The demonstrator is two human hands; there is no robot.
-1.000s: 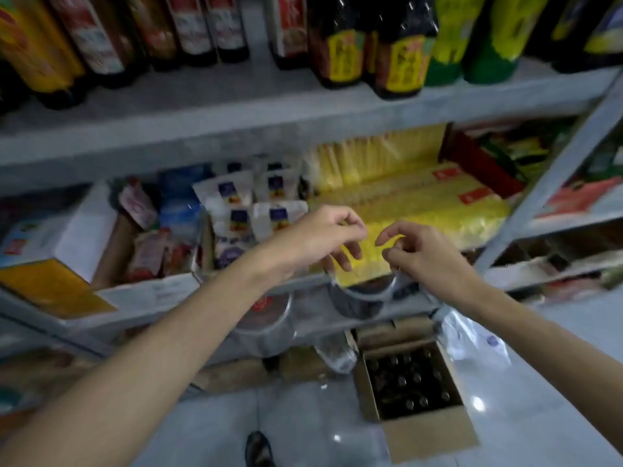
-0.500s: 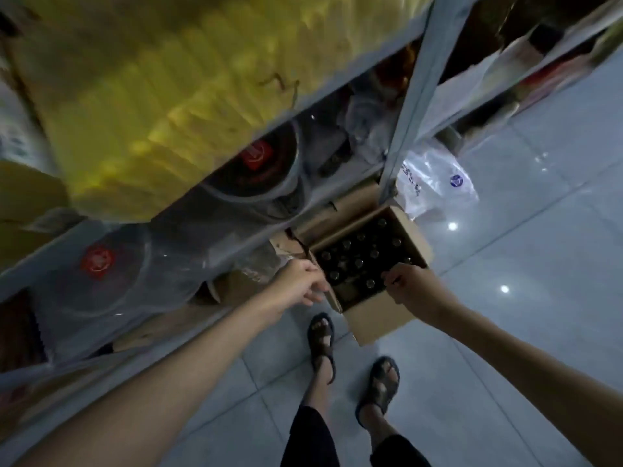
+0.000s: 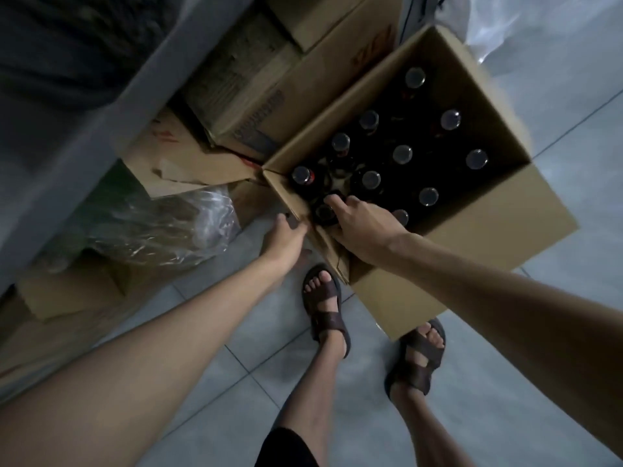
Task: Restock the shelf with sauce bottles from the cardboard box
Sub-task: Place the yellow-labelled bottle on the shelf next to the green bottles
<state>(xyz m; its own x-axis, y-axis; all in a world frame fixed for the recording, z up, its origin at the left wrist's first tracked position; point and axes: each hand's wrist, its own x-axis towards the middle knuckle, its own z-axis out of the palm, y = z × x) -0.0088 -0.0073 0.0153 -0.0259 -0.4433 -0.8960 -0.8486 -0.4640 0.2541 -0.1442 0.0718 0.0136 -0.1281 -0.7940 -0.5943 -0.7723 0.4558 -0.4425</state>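
Note:
An open cardboard box (image 3: 488, 237) stands on the tiled floor and holds several dark sauce bottles (image 3: 403, 154) upright, their caps facing me. My right hand (image 3: 362, 224) reaches into the box's near left corner, its fingers curled round the top of one bottle (image 3: 323, 213). My left hand (image 3: 286, 237) is just outside that corner, and its fingers hook over the rim of the box wall. Only the grey edge of the shelf (image 3: 101, 112) shows, at the upper left.
Flattened and stacked cardboard boxes (image 3: 286, 72) lie under the shelf, behind the open box. A crumpled clear plastic bag (image 3: 161, 227) sits left of my left hand. A white plastic bag (image 3: 505, 25) is at the top right. My sandalled feet (image 3: 325, 305) stand against the box's near side.
I have bent down from the shelf to the box. My right hand went from the box's near rim onto a bottle top. My left hand took hold of the corner rim.

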